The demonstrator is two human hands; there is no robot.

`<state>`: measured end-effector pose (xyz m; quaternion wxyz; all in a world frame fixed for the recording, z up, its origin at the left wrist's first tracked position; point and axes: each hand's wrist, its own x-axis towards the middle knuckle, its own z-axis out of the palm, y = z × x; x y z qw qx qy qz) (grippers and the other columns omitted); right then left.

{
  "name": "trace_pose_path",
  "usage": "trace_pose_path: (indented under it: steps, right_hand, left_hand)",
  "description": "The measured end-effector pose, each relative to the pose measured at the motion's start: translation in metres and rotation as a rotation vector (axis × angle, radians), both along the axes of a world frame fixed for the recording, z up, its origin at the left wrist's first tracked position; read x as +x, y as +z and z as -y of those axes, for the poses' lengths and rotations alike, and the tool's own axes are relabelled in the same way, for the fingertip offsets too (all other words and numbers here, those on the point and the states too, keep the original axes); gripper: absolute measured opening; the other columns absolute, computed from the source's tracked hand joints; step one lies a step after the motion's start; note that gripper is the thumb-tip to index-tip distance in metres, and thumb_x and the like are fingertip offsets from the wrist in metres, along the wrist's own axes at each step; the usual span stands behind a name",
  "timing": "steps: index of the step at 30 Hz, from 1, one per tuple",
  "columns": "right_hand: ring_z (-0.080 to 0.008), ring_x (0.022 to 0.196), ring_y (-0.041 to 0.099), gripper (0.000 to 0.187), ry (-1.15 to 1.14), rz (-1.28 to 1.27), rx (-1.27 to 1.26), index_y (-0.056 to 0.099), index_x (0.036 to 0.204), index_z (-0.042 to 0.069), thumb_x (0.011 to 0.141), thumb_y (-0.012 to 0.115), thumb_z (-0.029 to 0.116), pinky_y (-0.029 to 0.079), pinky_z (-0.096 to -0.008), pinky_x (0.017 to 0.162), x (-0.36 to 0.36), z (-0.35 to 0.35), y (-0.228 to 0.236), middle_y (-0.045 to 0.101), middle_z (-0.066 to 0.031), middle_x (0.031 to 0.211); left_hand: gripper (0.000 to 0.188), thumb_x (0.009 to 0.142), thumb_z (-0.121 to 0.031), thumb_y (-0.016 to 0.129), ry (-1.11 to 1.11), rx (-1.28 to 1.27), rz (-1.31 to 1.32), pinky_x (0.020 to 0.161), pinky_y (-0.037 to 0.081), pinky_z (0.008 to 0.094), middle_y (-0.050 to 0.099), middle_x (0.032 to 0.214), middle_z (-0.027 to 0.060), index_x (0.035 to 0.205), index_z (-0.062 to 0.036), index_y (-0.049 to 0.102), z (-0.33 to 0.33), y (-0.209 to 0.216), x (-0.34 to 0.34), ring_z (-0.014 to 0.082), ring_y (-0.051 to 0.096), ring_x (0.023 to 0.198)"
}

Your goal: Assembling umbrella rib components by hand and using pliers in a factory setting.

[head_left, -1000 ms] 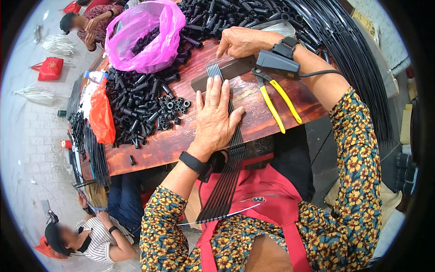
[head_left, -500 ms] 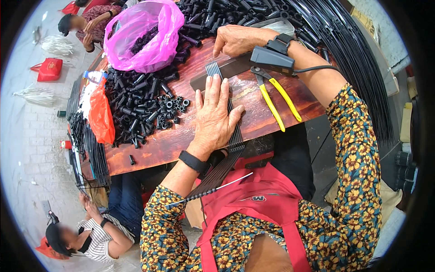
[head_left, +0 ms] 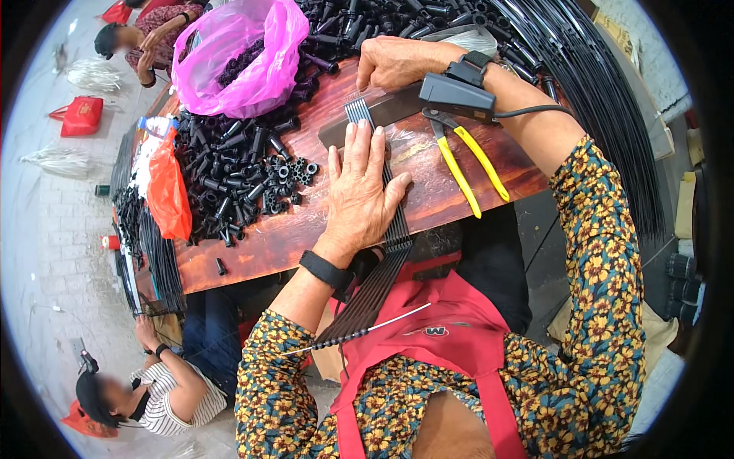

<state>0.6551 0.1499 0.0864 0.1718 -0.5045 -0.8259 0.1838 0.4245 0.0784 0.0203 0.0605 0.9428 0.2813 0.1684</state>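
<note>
My left hand point(head_left: 358, 199) lies flat, fingers stretched, over a row of thin black rods point(head_left: 371, 287) on the wooden table. The rods run back over the near edge toward my apron, where a thin white stick point(head_left: 401, 316) lies across their beaded ends. Past my fingertips show their silver tips point(head_left: 358, 112), resting on a dark flat bar point(head_left: 394, 109). Just beyond those tips, my right hand point(head_left: 394, 63) is closed, index finger bent down; fine wires rise near it, but what it pinches is too small to make out. Yellow-handled pliers point(head_left: 456, 173) lie right of the rods.
A pink plastic bag point(head_left: 271, 88) with dark pieces stands at the back left. Black tubular parts point(head_left: 248, 164) are heaped beside it, near an orange bag point(head_left: 170, 195). Long black rods point(head_left: 604, 115) lie along the right side. Another person point(head_left: 172, 390) sits at lower left, one more at upper left.
My right hand has shifted slightly up and left, staying closed near the tips. My left hand stays flat on the rods. The person at lower left has moved their hands a little.
</note>
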Motion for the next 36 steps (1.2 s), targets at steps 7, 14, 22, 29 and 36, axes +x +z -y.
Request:
trace_pose_path:
  steps: [7,14,22,29,36]
  right_hand:
    - [-0.0335,0.092,0.068,0.042,-0.091,0.038,-0.030,0.068,0.107,-0.004,0.067,0.053,0.000,0.054,-0.0385,0.081,-0.007,-0.015,-0.008,0.068,-0.0262,0.099]
    - [-0.0382,0.087,0.065,0.041,-0.182,-0.050,0.357,0.066,0.111,0.003,0.071,0.058,0.005,0.051,-0.0455,0.080,-0.004,-0.005,-0.027,0.068,-0.0200,0.092]
    - [-0.0227,0.077,0.060,0.060,0.398,-0.237,-0.368,0.065,0.115,0.006,0.061,0.082,0.027,0.050,-0.0362,0.069,-0.024,0.099,0.009,0.063,-0.0106,0.088]
    - [-0.0325,0.090,0.061,0.038,0.387,0.003,0.075,0.065,0.095,0.005,0.068,0.076,0.030,0.048,-0.0425,0.075,-0.094,0.151,-0.033,0.060,-0.0135,0.096]
    - [-0.0342,0.073,0.064,0.020,0.338,-0.085,0.213,0.066,0.078,0.002,0.077,0.068,0.022,0.049,-0.0458,0.069,-0.105,0.157,-0.053,0.063,-0.0154,0.076]
  left_hand:
    - [0.069,0.091,-0.040,0.054,0.005,-0.017,0.001,0.114,0.015,0.0522,0.025,0.152,0.0221,0.146,-0.0033,0.032,0.001,0.003,0.003,0.0367,0.020,0.143]
    - [0.068,0.092,-0.039,0.053,-0.001,-0.012,0.012,0.113,0.015,0.0529,0.025,0.152,0.0222,0.146,-0.0050,0.032,0.001,0.003,0.004,0.0368,0.020,0.143]
    - [0.067,0.092,-0.040,0.053,-0.051,0.076,-0.011,0.112,0.015,0.0582,0.025,0.151,0.0243,0.145,-0.0045,0.033,-0.014,-0.012,-0.009,0.0385,0.020,0.143]
    - [0.066,0.090,-0.046,0.053,-0.028,0.051,0.088,0.112,0.017,0.0573,0.026,0.151,0.0231,0.144,-0.0132,0.036,-0.022,-0.029,0.004,0.0385,0.022,0.142]
    - [0.063,0.091,-0.048,0.051,-0.027,0.049,0.128,0.113,0.017,0.0550,0.026,0.151,0.0226,0.144,-0.0150,0.039,-0.020,-0.031,0.000,0.0375,0.022,0.142]
